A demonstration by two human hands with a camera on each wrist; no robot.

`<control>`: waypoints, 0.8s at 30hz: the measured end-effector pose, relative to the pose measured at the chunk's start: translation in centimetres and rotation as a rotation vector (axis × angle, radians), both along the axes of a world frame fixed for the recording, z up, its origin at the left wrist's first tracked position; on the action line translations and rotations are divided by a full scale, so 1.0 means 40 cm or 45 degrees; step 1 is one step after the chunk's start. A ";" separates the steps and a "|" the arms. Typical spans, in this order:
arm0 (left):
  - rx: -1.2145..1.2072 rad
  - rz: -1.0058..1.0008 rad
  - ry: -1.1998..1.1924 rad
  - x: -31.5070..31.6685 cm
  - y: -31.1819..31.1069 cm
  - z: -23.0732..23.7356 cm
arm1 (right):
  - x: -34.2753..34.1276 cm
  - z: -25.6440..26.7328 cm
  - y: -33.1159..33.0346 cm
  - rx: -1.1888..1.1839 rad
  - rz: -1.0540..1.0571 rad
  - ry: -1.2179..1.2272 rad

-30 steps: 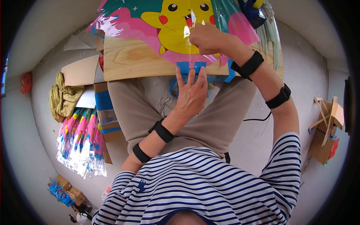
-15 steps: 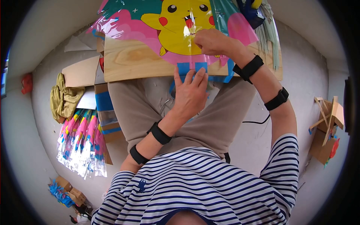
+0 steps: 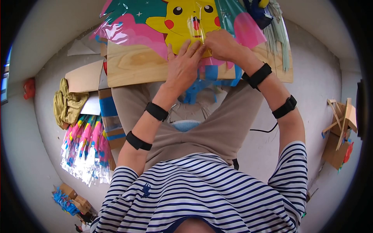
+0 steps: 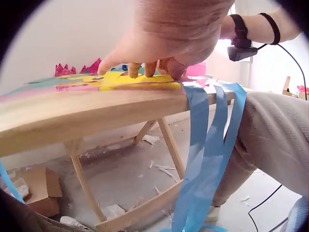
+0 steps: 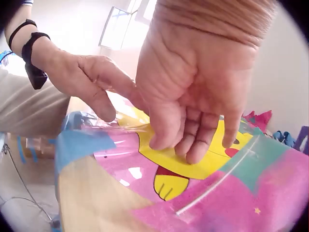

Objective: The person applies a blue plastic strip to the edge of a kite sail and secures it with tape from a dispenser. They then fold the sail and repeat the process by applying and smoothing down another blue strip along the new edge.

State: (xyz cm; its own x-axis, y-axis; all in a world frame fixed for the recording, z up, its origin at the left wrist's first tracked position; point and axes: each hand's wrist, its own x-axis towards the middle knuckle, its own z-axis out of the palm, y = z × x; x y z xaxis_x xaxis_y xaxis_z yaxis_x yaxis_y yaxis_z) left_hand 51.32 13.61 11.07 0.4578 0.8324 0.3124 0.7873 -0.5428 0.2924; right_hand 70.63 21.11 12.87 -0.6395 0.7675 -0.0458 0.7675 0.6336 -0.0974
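A glossy plastic sheet (image 3: 134, 37), printed with a yellow cartoon figure on pink and green, lies on the wooden table (image 3: 128, 66). My left hand (image 3: 182, 70) rests on the sheet's lower middle, fingers spread and mostly straight. Just right of its fingertips, my right hand (image 3: 223, 44) pinches the sheet with curled fingers and thumb; the exact pinch point is hidden in the head view. Clear film (image 5: 128, 126) stands slightly raised between the hands in the right wrist view. Blue strips (image 4: 198, 140) hang from the sheet over the table's near edge.
A bundle of pale thin strips (image 3: 280, 42) lies at the table's right side, beside a dark blue object (image 3: 258, 15). Left of the table are cardboard boxes (image 3: 83, 73), a golden cloth (image 3: 70, 105) and several printed plastic pieces (image 3: 85, 147). A wooden frame (image 3: 340, 128) stands far right.
My left hand has moved from the blue strips at the table edge up and left onto the sheet, beside my right hand. The right hand has shifted slightly right; blue strips now hang lower.
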 end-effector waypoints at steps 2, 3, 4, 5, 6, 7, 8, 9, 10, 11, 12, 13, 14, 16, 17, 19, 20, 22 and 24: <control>-0.093 0.000 -0.010 -0.001 0.002 -0.022 | 0.007 -0.012 0.004 0.010 -0.031 0.020; -0.092 0.006 -0.006 -0.002 0.000 -0.022 | 0.006 -0.015 0.003 0.010 -0.045 0.031; -0.092 0.011 -0.003 -0.002 -0.002 -0.022 | 0.006 -0.019 0.001 0.012 -0.049 0.049; -0.091 0.016 -0.002 0.000 -0.002 -0.023 | 0.009 -0.020 0.002 0.016 -0.053 0.066; -0.095 0.013 0.011 0.000 -0.001 -0.021 | 0.011 -0.021 0.002 0.021 -0.057 0.083; -0.097 0.011 0.024 -0.002 0.000 -0.018 | 0.014 -0.020 0.002 0.012 -0.050 0.122; -0.097 0.009 0.037 -0.005 0.001 -0.014 | 0.019 -0.018 0.002 0.005 -0.043 0.162; -0.089 0.006 0.038 -0.009 0.003 -0.014 | 0.025 -0.017 0.002 -0.001 -0.037 0.202; -0.081 0.001 0.038 -0.012 0.006 -0.014 | 0.029 -0.018 0.003 0.002 -0.034 0.235; -0.073 -0.004 0.039 -0.013 0.008 -0.014 | 0.031 -0.020 0.001 0.004 -0.032 0.267; -0.074 0.000 0.058 -0.013 0.010 -0.013 | 0.032 -0.016 0.000 0.007 -0.029 0.299; -0.076 0.005 0.078 -0.013 0.011 -0.012 | 0.034 -0.013 -0.002 0.018 -0.019 0.315; -0.078 0.010 0.098 -0.014 0.011 -0.012 | 0.037 -0.009 -0.005 0.028 -0.008 0.331; -0.075 0.009 0.110 -0.017 0.011 -0.010 | 0.040 -0.005 -0.019 0.010 -0.034 0.362; -0.073 0.009 0.115 -0.018 0.012 -0.009 | 0.041 -0.004 -0.028 -0.016 -0.071 0.375; -0.075 0.010 0.105 -0.019 0.011 -0.009 | 0.042 0.000 -0.048 -0.026 -0.117 0.413; -0.076 0.011 0.101 -0.020 0.011 -0.009 | 0.042 0.003 -0.060 -0.011 -0.128 0.439; -0.078 0.014 0.088 -0.022 0.010 -0.011 | 0.040 0.005 -0.073 0.024 -0.140 0.495; -0.110 0.021 0.088 -0.021 0.010 -0.007 | 0.039 0.000 -0.082 0.059 -0.148 0.552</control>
State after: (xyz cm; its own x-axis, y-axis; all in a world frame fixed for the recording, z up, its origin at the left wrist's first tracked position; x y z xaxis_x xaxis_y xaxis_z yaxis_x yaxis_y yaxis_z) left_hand 50.46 14.03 10.79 0.4620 0.8623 0.2072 0.8157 -0.5049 0.2825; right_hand 72.21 17.83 12.87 -0.5011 0.8304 0.2434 0.7285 0.5567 -0.3993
